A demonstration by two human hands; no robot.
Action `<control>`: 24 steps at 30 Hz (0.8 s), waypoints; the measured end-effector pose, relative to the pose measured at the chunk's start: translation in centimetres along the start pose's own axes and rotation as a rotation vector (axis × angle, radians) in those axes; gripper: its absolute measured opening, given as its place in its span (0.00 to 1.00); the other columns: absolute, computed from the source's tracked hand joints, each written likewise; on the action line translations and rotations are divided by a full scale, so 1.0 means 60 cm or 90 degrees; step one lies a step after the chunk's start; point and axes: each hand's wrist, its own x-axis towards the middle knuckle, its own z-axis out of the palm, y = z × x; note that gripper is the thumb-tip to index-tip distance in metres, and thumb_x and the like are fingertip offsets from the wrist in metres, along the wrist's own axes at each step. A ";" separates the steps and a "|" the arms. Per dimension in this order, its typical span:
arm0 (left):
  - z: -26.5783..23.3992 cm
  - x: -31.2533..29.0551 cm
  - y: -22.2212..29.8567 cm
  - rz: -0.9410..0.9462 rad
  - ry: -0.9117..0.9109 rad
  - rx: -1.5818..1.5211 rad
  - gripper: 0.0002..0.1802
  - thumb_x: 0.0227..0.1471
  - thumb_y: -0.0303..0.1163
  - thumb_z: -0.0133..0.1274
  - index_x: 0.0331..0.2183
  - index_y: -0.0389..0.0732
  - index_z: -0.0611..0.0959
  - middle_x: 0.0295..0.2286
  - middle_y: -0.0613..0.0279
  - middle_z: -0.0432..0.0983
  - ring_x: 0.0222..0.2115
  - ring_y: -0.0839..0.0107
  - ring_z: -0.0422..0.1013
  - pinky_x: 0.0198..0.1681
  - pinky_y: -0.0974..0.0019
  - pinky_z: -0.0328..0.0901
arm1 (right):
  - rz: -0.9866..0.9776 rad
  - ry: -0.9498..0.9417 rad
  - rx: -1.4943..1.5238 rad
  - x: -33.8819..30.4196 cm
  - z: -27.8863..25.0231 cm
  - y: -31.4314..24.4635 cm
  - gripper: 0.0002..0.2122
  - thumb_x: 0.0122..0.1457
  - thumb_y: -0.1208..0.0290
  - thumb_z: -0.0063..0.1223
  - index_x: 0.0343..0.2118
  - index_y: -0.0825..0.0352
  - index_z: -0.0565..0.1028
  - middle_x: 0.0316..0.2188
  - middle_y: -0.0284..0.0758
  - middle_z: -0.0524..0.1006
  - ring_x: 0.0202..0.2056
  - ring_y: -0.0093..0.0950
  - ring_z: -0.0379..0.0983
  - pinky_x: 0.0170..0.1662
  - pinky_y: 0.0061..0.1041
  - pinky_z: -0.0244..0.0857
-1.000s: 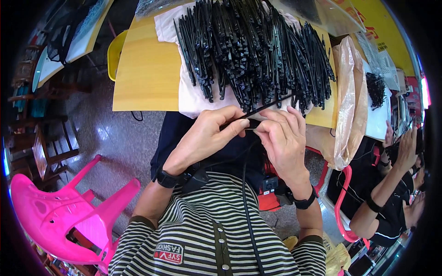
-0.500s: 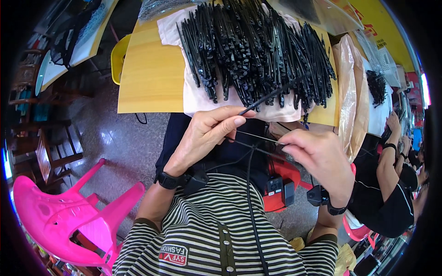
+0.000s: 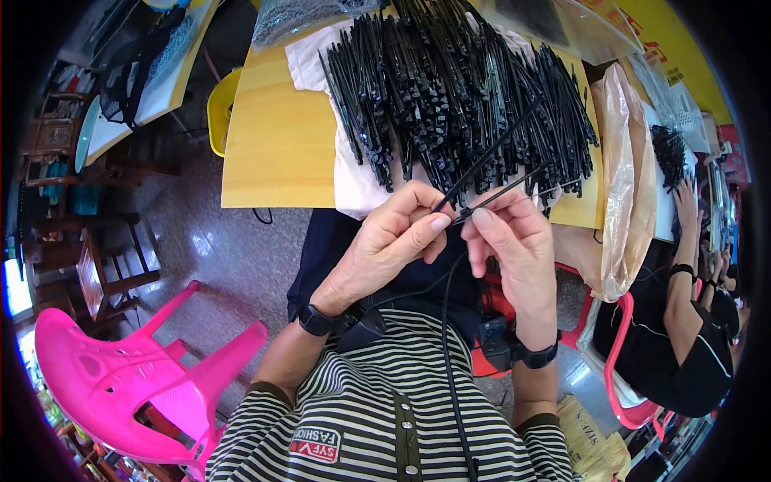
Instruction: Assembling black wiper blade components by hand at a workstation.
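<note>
My left hand [image 3: 393, 237] is closed, its thumb and forefinger pinching a thin black strip [image 3: 483, 161] that slants up to the right. My right hand [image 3: 514, 245] is closed beside it, its thumb and finger on a second thin black strip [image 3: 514, 185]. The two strips come close together at the fingertips; whether they are joined cannot be made out. A slim metallic needle-like rod [image 3: 562, 187] sticks out past the right hand's fingers. Ahead lies a large pile of black strips [image 3: 442, 96] with shiny knobbed ends, on a pale pink cloth [image 3: 351, 181].
The cloth lies on a yellow wooden table [image 3: 273, 153]. A brown wrapping sheet [image 3: 622, 185] hangs at its right edge. A pink plastic chair [image 3: 120, 377] stands at left. To the right, another person's arm [image 3: 683, 265] reaches to a small black bundle [image 3: 668, 153].
My right hand has moved up and left to meet my left hand's fingertips. A second black strip now points up from between the hands, and the metallic rod sticks out to the right.
</note>
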 end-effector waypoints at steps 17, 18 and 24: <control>-0.005 -0.005 0.007 -0.061 0.108 0.392 0.12 0.57 0.31 0.47 0.42 0.37 0.77 0.25 0.71 0.71 0.24 0.86 0.65 0.26 0.80 0.63 | -0.042 -0.030 -0.124 -0.021 0.000 0.018 0.12 0.63 0.68 0.43 0.38 0.73 0.73 0.37 0.37 0.74 0.35 0.26 0.76 0.33 0.19 0.70; -0.009 -0.007 0.004 -0.062 0.100 0.396 0.12 0.58 0.31 0.47 0.42 0.37 0.77 0.25 0.70 0.71 0.24 0.85 0.66 0.26 0.80 0.63 | -0.041 -0.030 -0.124 -0.024 0.001 0.019 0.12 0.63 0.68 0.43 0.38 0.73 0.73 0.37 0.37 0.74 0.35 0.26 0.76 0.33 0.19 0.70; -0.008 -0.004 0.010 -0.114 0.093 0.210 0.13 0.58 0.30 0.44 0.43 0.34 0.76 0.24 0.67 0.70 0.25 0.80 0.69 0.22 0.78 0.67 | -0.132 0.030 -0.107 -0.035 -0.011 0.030 0.12 0.63 0.70 0.42 0.38 0.76 0.73 0.34 0.40 0.75 0.33 0.26 0.76 0.32 0.20 0.71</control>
